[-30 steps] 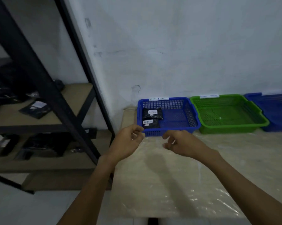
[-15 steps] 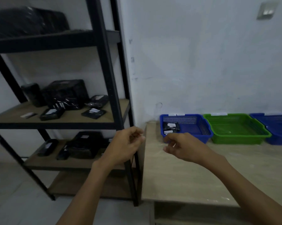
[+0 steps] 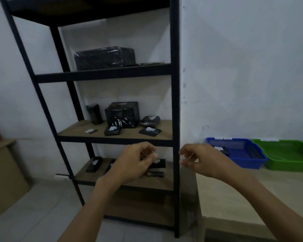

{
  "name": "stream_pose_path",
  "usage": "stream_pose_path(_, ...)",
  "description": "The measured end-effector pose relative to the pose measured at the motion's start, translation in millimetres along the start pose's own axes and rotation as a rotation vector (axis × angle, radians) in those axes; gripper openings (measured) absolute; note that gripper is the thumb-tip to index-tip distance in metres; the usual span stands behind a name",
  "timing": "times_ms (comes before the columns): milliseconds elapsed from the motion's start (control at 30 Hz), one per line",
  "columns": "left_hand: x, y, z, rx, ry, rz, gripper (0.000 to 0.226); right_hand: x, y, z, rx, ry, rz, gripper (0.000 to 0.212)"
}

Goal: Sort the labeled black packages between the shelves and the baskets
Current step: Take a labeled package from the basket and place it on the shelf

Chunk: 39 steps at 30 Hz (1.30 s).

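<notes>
On the middle board of the shelf rack (image 3: pixel 175 102): a black cylinder (image 3: pixel 94 114) upright at the rack's left, a large wrapped box (image 3: pixel 122 114) at mid-rack, a soft pouch (image 3: pixel 149 120) toward the rack's right post. Along that board's front edge: a flat labeled package (image 3: pixel 112 131) at mid-rack, a second flat package (image 3: pixel 149 131) toward the right post. One board higher: a big wrapped bundle (image 3: pixel 104 57). One board lower: a slim labeled package (image 3: pixel 94 164) at the rack's left, other dark packages partly hidden behind the left hand (image 3: pixel 135 163).

Right of the rack, on the desk (image 3: pixel 252 194): a blue basket (image 3: pixel 248 162) with one labeled package (image 3: pixel 224 150) inside, then a green basket (image 3: pixel 290 165) just beside it, farther from the rack.

Left hand raised before the rack's lower boards, fingers loosely curled, holding nothing. Right hand (image 3: pixel 204 161) just right of the rack's front post, fingers loosely bent, likewise empty.

Left of the rack, low down: a brown cardboard box (image 3: pixel 4 172).
</notes>
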<state>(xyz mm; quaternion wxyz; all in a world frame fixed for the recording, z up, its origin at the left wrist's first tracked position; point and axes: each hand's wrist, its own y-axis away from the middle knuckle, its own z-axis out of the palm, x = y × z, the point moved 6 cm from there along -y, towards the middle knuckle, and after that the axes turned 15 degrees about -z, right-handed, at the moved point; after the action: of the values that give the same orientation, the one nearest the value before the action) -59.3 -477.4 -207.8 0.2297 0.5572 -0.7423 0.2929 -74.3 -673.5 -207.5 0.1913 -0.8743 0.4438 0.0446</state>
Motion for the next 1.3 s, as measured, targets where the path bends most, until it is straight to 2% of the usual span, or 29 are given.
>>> stream_pose_path(233,-31.0,-27.5,-82.6,0.107,-0.012,0.022,0.012,-37.3,-89.4,-13.5,0.034,0.089,-0.110,0.028)
stream_pose_path(500,-64.8,-92.0,-156.0,0.234,-0.030,0.056,0.012,-39.5,-203.1,-35.5,0.111,0.151,-0.176,0.028)
stream_pose_path(867,-90.1,-236.0,-203.6,0.193,-0.059,0.188,0.016,5.6,-327.8,-50.7,0.177,0.301,-0.087,0.035)
stream_pose_path(1033,-56.2,-306.6,-225.6,0.302,-0.155,0.398,0.023,29.2,-360.1,-84.3,0.335,0.357,-0.030,0.028)
stream_pose_path(1133,-27.1,-344.9,-234.4,0.394,-0.142,0.504,0.027,50.8,-371.1,-115.5,0.528,0.309,0.009,0.024)
stream_pose_path(1233,-9.9,-381.8,-231.4,0.459,-0.196,0.535,0.029,78.2,-384.3,-142.6,0.683,0.343,0.040,0.029)
stream_pose_path(1300,-7.8,-406.2,-225.1,0.482,-0.234,0.508,0.039,97.3,-398.2,-154.2,0.700,0.350,0.078,0.032)
